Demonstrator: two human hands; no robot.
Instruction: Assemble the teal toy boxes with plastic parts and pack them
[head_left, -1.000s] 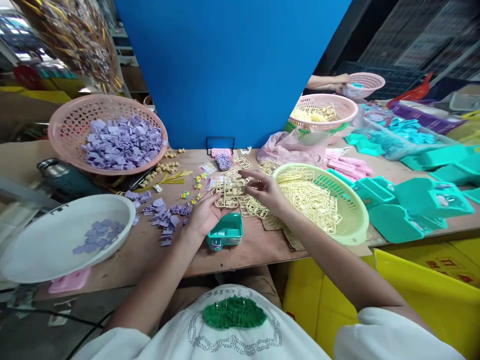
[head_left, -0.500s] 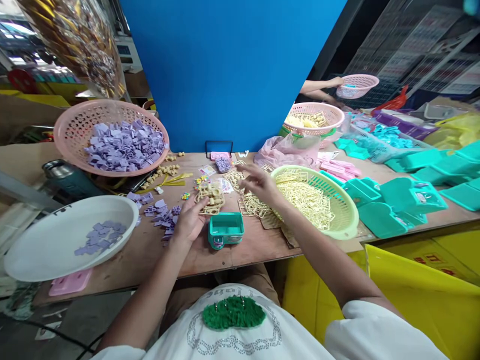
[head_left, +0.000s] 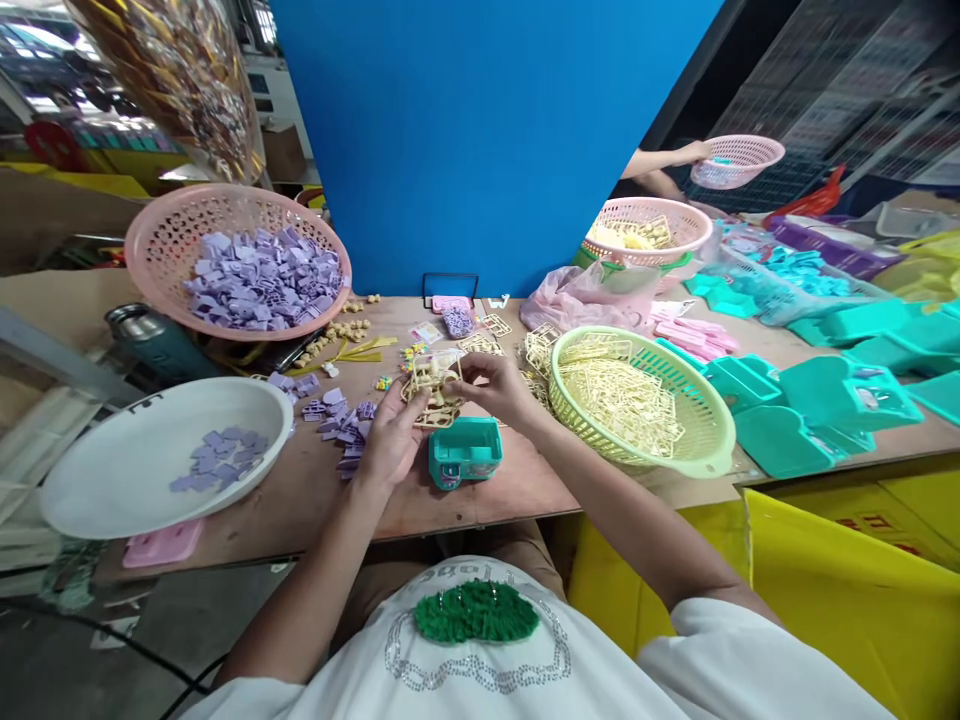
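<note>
Cream plastic parts frames (head_left: 435, 378) are held up over the table in front of me. My left hand (head_left: 394, 432) grips them from the left, thumb on top. At their right edge, the fingers of my right hand (head_left: 499, 388) are pinched on the frames; the exact contact is partly hidden. Just below stands a teal plastic box (head_left: 466, 450), its top uncovered. Loose purple plastic pieces (head_left: 341, 425) lie left of my left hand. To the right of my right hand is a light yellow basket (head_left: 718, 440) heaped with more cream frames.
A pink basket (head_left: 154, 235) of purple pieces and a white basin (head_left: 90, 480) stand at left, near a dark flask (head_left: 161, 340). A blue panel (head_left: 480, 140) rises behind. Teal boxes (head_left: 840, 400) crowd the right. Another person's hand (head_left: 694, 152) holds a pink basket (head_left: 739, 160).
My right hand has come down and left onto the cream frames, which my left hand keeps holding. The view has shifted slightly.
</note>
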